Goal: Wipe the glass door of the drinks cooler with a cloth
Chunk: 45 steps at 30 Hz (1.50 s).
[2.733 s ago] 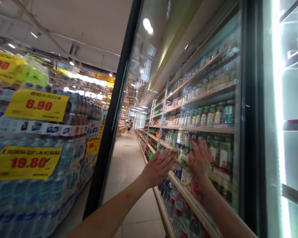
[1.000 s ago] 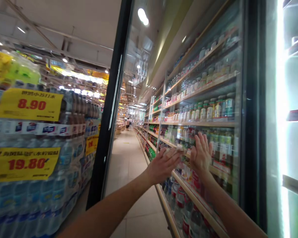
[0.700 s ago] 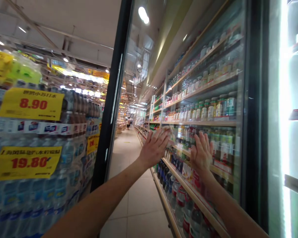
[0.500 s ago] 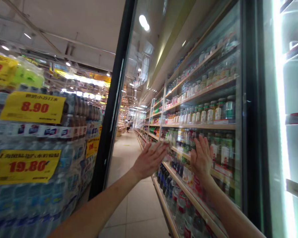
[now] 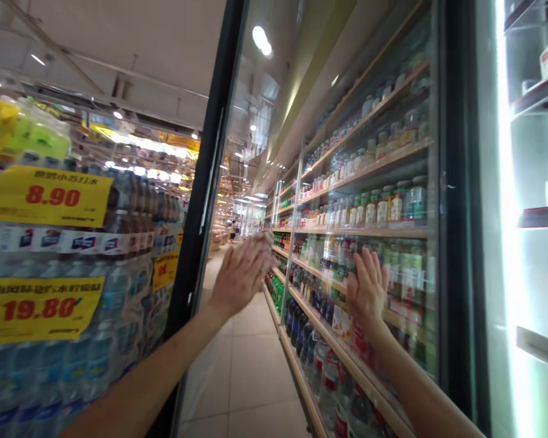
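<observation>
My left hand lies with its fingers extended over a crumpled, pale cloth, holding it against the glass door. The cloth pokes out past the fingertips, blurred, and the palm hides the rest of it. To the right, my right hand is open, palm toward the same glass and fingers up, with nothing in it. Dark frame bars border the pane on both sides. Through the glass, or mirrored in it, appear shelves of bottled drinks.
At left, stacked packs of bottled water stand close to the door's edge, with yellow price signs on them. A brightly lit cooler interior with shelves lies at far right. A tiled floor shows below the hands.
My left hand and the cloth have moved left and slightly up across the glass. My right hand stays at nearly the same spot on the pane. The view has shifted slightly.
</observation>
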Each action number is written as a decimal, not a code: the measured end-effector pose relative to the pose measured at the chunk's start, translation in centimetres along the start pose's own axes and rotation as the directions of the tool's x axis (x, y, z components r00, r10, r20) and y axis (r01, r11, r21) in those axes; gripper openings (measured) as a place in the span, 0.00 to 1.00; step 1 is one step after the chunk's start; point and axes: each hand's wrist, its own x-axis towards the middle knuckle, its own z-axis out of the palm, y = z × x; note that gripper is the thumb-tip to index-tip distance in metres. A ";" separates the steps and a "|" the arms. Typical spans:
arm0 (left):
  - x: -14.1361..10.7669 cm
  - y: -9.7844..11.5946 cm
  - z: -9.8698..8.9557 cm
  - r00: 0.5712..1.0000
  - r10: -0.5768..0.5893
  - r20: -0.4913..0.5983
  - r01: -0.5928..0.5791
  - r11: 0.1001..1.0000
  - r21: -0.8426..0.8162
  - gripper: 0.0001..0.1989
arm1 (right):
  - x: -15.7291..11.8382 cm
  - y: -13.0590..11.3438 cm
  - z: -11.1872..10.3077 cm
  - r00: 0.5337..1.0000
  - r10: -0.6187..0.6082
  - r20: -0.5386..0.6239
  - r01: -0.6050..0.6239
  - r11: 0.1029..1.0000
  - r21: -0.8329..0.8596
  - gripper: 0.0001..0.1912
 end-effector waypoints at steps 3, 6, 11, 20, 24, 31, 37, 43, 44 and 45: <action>1.1 -0.8 -0.1 0.982 -0.186 -0.045 0.188 0.981 0.040 0.22 | 0.0 0.0 0.0 1.000 0.013 -0.007 -0.013 1.000 0.009 0.24; 0.0 1.0 0.0 1.000 0.016 0.012 -0.016 1.000 -0.002 0.22 | 0.0 -0.1 -0.1 1.000 0.025 -0.004 -0.025 1.000 0.015 0.24; -0.4 2.2 0.3 0.988 0.156 0.007 -0.156 0.987 -0.039 0.21 | 0.1 -0.2 -0.1 1.000 0.020 -0.011 -0.020 1.000 0.011 0.24; 0.5 4.8 1.1 0.970 0.236 0.055 -0.232 0.970 -0.073 0.22 | 0.1 0.0 -0.1 1.000 0.020 -0.011 -0.020 1.000 0.014 0.24; 1.4 2.9 0.9 0.984 0.178 0.012 -0.176 0.981 -0.077 0.22 | 0.2 -0.1 -0.2 0.999 0.037 0.008 -0.037 0.999 -0.004 0.23; 1.6 3.0 1.2 0.994 -0.109 0.027 0.112 0.982 -0.155 0.24 | 0.5 -0.3 -0.4 0.993 0.076 0.087 -0.072 0.996 -0.045 0.24; 0.6 2.6 0.6 0.993 0.042 0.111 -0.018 0.978 -0.208 0.22 | 0.6 0.0 -0.4 0.987 0.078 0.141 -0.070 0.996 -0.059 0.27; -0.1 1.5 0.2 0.962 -0.258 0.085 0.268 0.954 -0.135 0.24 | 0.0 -0.6 -0.1 0.985 0.103 0.141 -0.093 0.993 -0.073 0.29; -0.9 2.4 0.2 0.975 -0.193 0.110 0.210 0.964 -0.165 0.24 | -0.2 -0.9 -0.1 0.984 0.123 0.132 -0.114 0.991 -0.072 0.29; -1.7 3.2 0.2 0.984 -0.109 0.138 0.136 0.969 -0.208 0.23 | -0.5 -1.2 0.0 0.982 0.143 0.124 -0.135 0.989 -0.068 0.29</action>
